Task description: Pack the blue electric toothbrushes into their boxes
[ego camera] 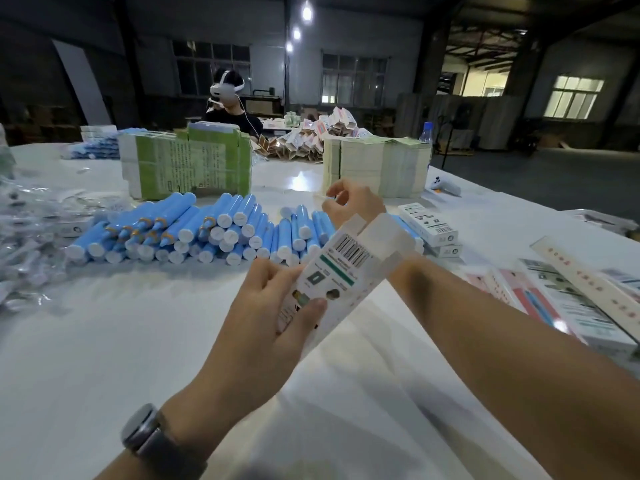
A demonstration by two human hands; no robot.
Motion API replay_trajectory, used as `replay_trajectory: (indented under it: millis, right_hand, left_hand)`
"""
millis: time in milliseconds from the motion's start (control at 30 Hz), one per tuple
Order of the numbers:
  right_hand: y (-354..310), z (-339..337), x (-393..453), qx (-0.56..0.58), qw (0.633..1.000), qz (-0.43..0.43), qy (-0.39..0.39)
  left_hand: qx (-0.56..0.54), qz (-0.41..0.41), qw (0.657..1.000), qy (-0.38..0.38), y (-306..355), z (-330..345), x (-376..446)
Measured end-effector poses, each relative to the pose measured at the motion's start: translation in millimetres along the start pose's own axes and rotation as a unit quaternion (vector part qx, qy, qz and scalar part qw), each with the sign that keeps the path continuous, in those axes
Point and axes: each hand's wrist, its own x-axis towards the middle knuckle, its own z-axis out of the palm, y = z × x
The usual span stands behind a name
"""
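The left hand is gripping a white box in a firm grip, thumb across its printed face, holding it up with its open end pointing toward one o'clock. The right hand is hovering beyond that end, fingers loosely curled, its grip holding nothing I can see. The blue toothbrushes are lying piled on the table at eleven o'clock from the box. To do this well, I judge the flaps should be kept spread while one toothbrush is being slid in straight.
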Motion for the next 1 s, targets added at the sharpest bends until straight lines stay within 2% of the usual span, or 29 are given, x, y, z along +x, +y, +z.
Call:
replay_trajectory:
  millis: [100, 167, 233, 333, 600, 733, 800, 833, 867, 933, 967, 1000]
  right_hand:
    - [9.0, 0.1, 16.3, -0.204, 0.976, 0.035, -0.059]
    - [11.6, -0.7, 13.9, -0.277, 0.954, 0.054, -0.103]
    - [10.7, 0.3, 11.3, -0.276, 0.954, 0.056, -0.099]
    - [6.5, 2.9, 12.4, -0.286, 0.957, 0.000, -0.050]
    - [-0.2, 17.6, 29.6, -0.368, 0.924, -0.007, -0.107]
    - [7.8, 14.6, 33.6, -0.215, 0.975, 0.056, -0.030]
    - [9.0, 6.3, 34.7, -0.057, 0.990, 0.125, 0.010]
    - [7.3, 1.9, 33.0, 0.064, 0.984, 0.165, 0.028]
    - [3.6, -2.3, 27.3, 0.210, 0.955, 0.206, 0.035]
    - [-7.1, -11.5, 9.9, 0.472, 0.846, 0.247, -0.010]
    - [-12.4, -16.3, -1.3, 0.551, 0.799, 0.237, -0.049]
    - [-17.4, -20.7, -12.7, 0.588, 0.774, 0.216, -0.091]
  left_hand:
    - [-0.058, -0.024, 0.998, 0.020, -3.8, -1.2, -3.0]
    - [-0.134, -0.052, 0.989, 0.015, -8.2, -3.5, -4.5]
    - [-0.172, -0.063, 0.983, 0.004, -10.3, -2.3, -5.0]
    - [-0.206, -0.072, 0.976, -0.002, -10.5, 2.0, -4.6]
    - [-0.236, -0.102, 0.966, -0.007, -21.9, 2.1, -5.3]
    - [-0.261, -0.127, 0.957, -0.015, -30.7, 9.1, -10.4]
    - [-0.255, -0.125, 0.959, -0.016, -32.1, 10.7, -11.1]
    - [-0.251, -0.124, 0.960, -0.016, -32.8, 11.2, -10.7]
    - [-0.250, -0.127, 0.960, -0.017, -33.6, 11.6, -10.5]
    - [-0.251, -0.134, 0.959, -0.020, -34.4, 12.0, -10.2]
    - [-0.249, -0.133, 0.959, -0.023, -33.2, 12.5, -10.2]
    - [-0.244, -0.130, 0.961, -0.025, -31.1, 12.6, -10.2]
